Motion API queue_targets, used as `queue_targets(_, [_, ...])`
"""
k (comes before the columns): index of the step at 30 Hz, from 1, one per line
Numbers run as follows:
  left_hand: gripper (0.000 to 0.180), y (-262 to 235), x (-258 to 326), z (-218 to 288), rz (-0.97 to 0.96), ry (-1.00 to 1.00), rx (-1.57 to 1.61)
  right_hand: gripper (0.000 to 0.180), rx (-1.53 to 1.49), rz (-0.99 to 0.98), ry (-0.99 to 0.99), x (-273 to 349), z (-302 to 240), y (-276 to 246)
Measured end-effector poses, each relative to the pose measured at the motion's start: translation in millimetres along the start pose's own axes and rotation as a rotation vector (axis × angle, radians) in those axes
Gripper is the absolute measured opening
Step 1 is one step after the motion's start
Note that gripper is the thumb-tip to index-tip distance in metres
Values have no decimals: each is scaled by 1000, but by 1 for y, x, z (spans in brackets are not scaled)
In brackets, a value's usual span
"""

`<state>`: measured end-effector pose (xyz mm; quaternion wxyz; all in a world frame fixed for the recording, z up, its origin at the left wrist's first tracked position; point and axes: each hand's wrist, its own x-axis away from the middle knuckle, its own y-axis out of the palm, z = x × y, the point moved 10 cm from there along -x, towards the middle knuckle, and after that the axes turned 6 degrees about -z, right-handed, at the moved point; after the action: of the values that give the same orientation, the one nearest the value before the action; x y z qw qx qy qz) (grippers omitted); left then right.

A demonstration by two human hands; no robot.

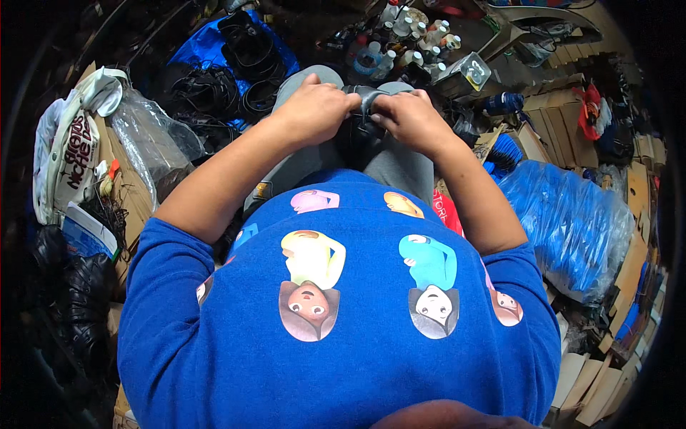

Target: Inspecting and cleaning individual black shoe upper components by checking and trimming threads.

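Between my knees I hold a black, slightly shiny, leather-like piece (366,100), which looks like part of a shoe. My left hand (314,111) is closed, its thumb and fingers pinching the piece's left edge. From the other side my right hand (414,121) grips the right edge, fingers curled in. The two hands are a short gap apart, with the piece stretched between them. Its lower part drops into shadow between my grey trouser legs (404,168), so its full shape is hidden.
Black shoes (250,53) lie on blue plastic sheeting (196,46) at the far left. Several bottles (404,25) stand ahead. A clear-wrapped blue bundle (564,225) and cardboard pieces (564,118) are at the right. A white printed bag (75,150) sits at the left.
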<state>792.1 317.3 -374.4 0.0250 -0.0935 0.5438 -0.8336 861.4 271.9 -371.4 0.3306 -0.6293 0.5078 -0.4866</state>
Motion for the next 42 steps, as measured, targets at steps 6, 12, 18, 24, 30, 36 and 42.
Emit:
queue_targets(6, [14,4,18,-19,-32,44,52,14,9,97,-135,12,6,0])
queue_targets(12, [9,2,93,-118,178,-279,692,10,-376,84,121,42,77,7])
queue_targets(18, [13,-28,55,-95,549,67,1849,18,-1714,433,55,12,77,17])
queue_targets(24, [13,-1,42,-88,381,71,2010,19,-1871,466,-21,10,71,21])
queue_targets(30, [14,22,49,-107,310,-232,1698,18,-1591,401,195,63,156,33])
queue_targets(36, [51,30,-22,-68,-64,-250,852,46,-856,143,107,3,73,-8])
queue_targets(42, [55,30,-31,-24,-5,-71,828,55,-336,106,215,18,60,7])
